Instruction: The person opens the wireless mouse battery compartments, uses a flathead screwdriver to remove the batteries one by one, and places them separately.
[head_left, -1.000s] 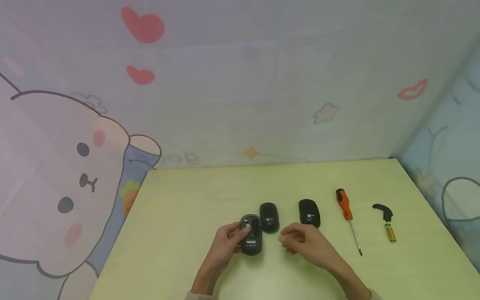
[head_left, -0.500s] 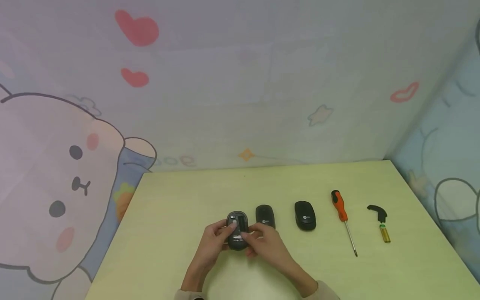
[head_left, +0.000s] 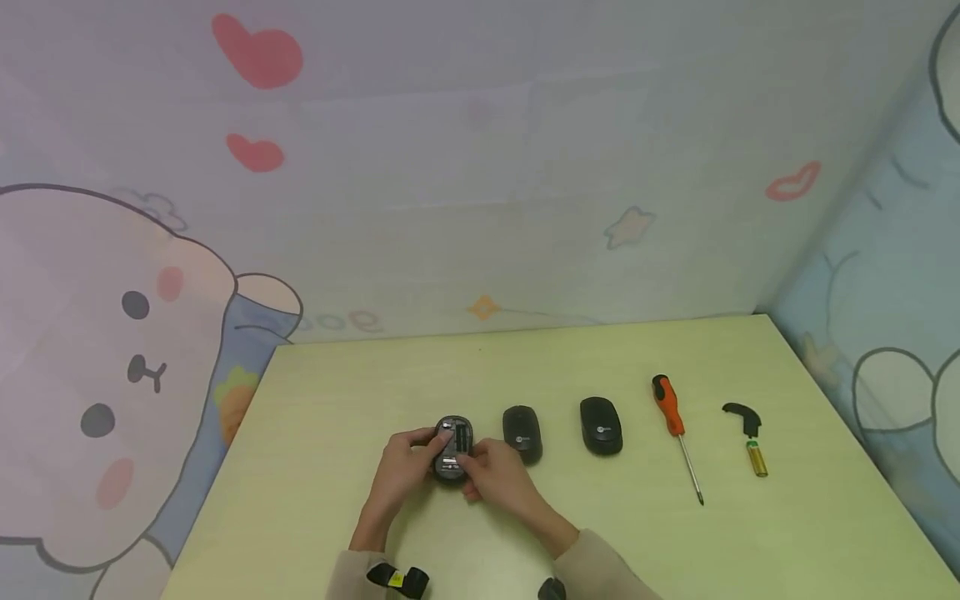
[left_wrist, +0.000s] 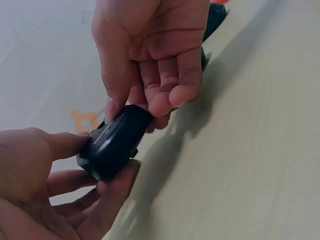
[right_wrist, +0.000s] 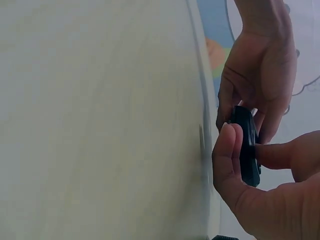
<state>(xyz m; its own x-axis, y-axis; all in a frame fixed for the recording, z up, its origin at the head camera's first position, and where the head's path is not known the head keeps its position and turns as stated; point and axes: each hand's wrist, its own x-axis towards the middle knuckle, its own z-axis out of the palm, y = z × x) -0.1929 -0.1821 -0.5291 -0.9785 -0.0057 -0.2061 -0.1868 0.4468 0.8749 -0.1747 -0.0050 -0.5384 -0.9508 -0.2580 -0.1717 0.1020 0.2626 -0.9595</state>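
Observation:
A black computer mouse [head_left: 452, 457] is held bottom side up above the table, with a dark open battery slot and a white label on its underside. My left hand [head_left: 403, 468] grips its left side, thumb on the underside. From the right, my right hand [head_left: 501, 477] pinches the lower edge between thumb and fingers. The left wrist view shows the mouse [left_wrist: 114, 145] tilted between both hands. Edge-on in the right wrist view, the mouse [right_wrist: 246, 150] has a thumb on one face and fingertips on the other.
Two more black mice, a nearer mouse [head_left: 522, 433] and a farther mouse [head_left: 601, 425], lie right of my hands. Farther right are an orange-handled screwdriver [head_left: 669, 404], a curved black piece [head_left: 745, 415] and a gold battery [head_left: 757, 459]. A printed cloth backdrop [head_left: 420, 208] borders the table [head_left: 337, 400].
My right hand has come left from beside the middle mouse to take hold of the held mouse. The camera view has shifted, and both hands now sit farther left in it.

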